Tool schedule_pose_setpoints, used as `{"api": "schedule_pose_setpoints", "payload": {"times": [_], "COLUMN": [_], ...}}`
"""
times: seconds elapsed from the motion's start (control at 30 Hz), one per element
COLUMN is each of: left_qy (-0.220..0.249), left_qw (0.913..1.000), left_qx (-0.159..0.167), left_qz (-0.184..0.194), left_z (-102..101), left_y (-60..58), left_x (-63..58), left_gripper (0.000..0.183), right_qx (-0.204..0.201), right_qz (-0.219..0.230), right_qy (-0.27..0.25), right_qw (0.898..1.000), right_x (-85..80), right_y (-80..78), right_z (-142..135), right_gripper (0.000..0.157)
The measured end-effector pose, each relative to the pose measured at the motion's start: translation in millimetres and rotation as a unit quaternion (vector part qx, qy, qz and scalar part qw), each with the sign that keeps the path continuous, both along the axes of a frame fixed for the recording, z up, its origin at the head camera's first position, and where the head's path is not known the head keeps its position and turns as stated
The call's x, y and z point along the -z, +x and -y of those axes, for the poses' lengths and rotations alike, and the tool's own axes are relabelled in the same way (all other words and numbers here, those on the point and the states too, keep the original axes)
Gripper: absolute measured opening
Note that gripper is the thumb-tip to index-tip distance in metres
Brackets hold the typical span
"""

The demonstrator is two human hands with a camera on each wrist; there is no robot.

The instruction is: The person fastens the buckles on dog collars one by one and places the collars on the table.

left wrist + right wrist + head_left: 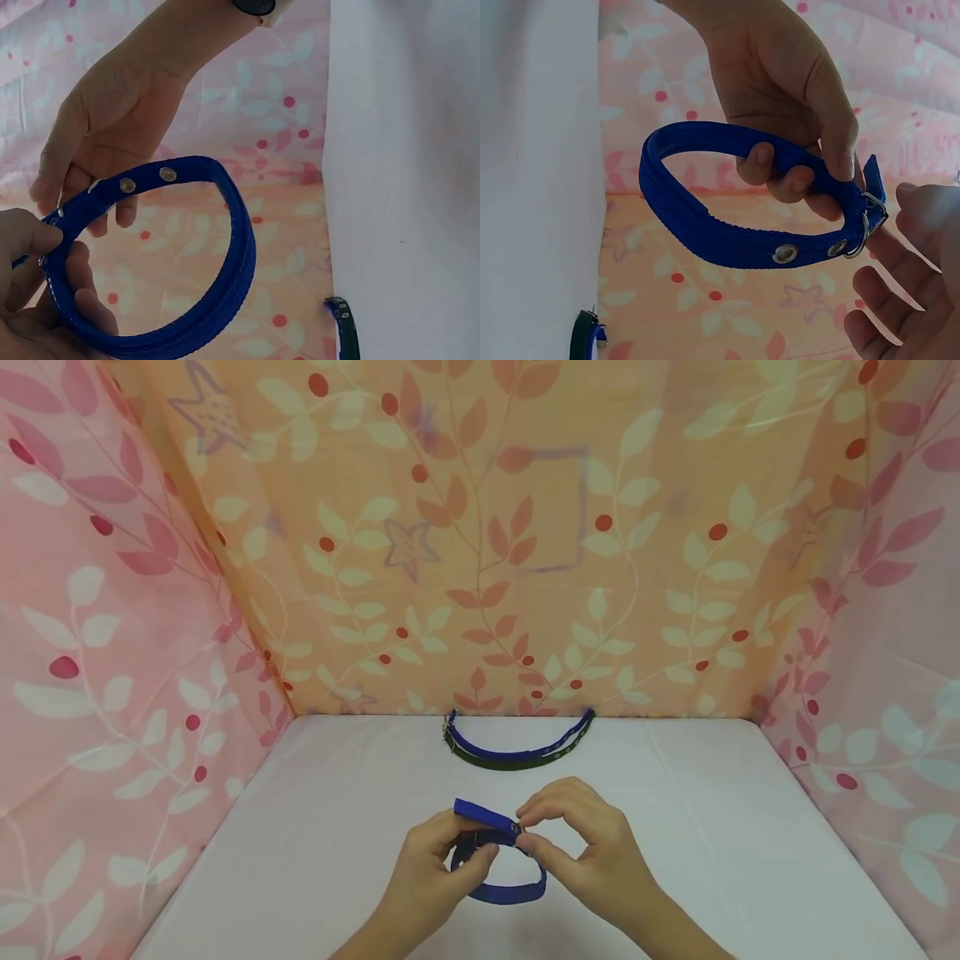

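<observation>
Far out to the left of the blue collar [510, 894] hung a pink leaf-patterned cloth [142, 635]. Close on the collar's left side was the left hand [437, 862], its fingers curled round the band and its thumb pressed against it near the buckle [517, 828], so that hand gripped it firmly. The collar itself was held up between the two hands, over the white table [337, 827], its band bent into a wide ring. Behind it, on the far part of the table, a blue strap [510, 753] and a green strap [502, 766] lay curved together, the blue one on the inner side of the bend; orange cloth [480, 552] rose behind them. At the collar's right side was the right hand [600, 852], with index finger and thumb bent toward the buckle — whether they pinched it or only touched it I could not tell. Farther right of the collar came more pink cloth. As for progress, the ring seemed formed: a loose end [482, 815] stood out past the buckle, and metal eyelets [785, 253] showed along the band inside the loop. What looked unfinished was the fastening — the loose end stuck out free, not lying flat along the band, and whether the prong sat in an eyelet was too small to make out.
</observation>
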State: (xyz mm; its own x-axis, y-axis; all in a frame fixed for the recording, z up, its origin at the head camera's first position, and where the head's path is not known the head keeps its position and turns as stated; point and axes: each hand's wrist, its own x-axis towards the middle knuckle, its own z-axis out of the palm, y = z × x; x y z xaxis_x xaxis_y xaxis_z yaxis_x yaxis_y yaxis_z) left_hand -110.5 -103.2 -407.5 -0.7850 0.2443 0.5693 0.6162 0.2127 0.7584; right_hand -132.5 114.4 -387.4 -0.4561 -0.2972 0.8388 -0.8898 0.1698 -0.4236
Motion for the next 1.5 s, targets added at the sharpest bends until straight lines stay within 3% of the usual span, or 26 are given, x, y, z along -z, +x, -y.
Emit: {"api": "schedule_pose_setpoints", "payload": {"times": [0.13, 0.33, 0.53, 0.73, 0.9, 1.1, 1.33, 1.5], "left_qy": [-0.005, -0.012, -0.016, -0.014, 0.033, 0.074, 0.087, 0.097], "left_qw": [0.999, 0.9936, 0.9929, 0.9865, 0.9809, 0.9788, 0.9783, 0.9744], "left_qx": [0.029, 0.051, 0.063, 0.016, -0.006, -0.021, -0.041, -0.047], "left_qz": [0.034, 0.1, 0.099, 0.162, 0.192, 0.19, 0.184, 0.197], "left_z": [0, 1, 2, 3, 3, 2, 1, 0], "left_y": [0.4, 2.6, 3.0, 3.0, 3.2, 5.3, 7.6, 8.8], "left_x": [-0.3, -2.1, -2.4, -3.4, -6.3, -9.9, -11.6, -12.8], "left_gripper": [0.026, 0.047, 0.04, 0.028, 0.029, 0.031, 0.029, 0.029], "right_qx": [-0.015, -0.015, 0.007, 0.026, 0.029, 0.02, 0.039, 0.035], "right_qz": [-0.015, -0.047, -0.059, -0.053, -0.053, -0.054, -0.035, -0.055], "right_qy": [0.021, 0.046, 0.042, 0.025, 0.016, 0.019, 0.04, 0.043], "right_qw": [1.0, 0.998, 0.997, 0.998, 0.998, 0.998, 0.998, 0.997], "right_x": [0.2, 0.7, 2.3, 3.7, 3.5, 2.5, 2.0, 2.5], "right_y": [0.6, 0.3, -0.7, -0.7, -1.0, -0.2, 0.0, -2.1], "right_z": [2, 3, 3, 1, 1, 1, -3, -5], "right_gripper": [0.026, 0.022, 0.02, 0.024, 0.022, 0.025, 0.032, 0.031]}}
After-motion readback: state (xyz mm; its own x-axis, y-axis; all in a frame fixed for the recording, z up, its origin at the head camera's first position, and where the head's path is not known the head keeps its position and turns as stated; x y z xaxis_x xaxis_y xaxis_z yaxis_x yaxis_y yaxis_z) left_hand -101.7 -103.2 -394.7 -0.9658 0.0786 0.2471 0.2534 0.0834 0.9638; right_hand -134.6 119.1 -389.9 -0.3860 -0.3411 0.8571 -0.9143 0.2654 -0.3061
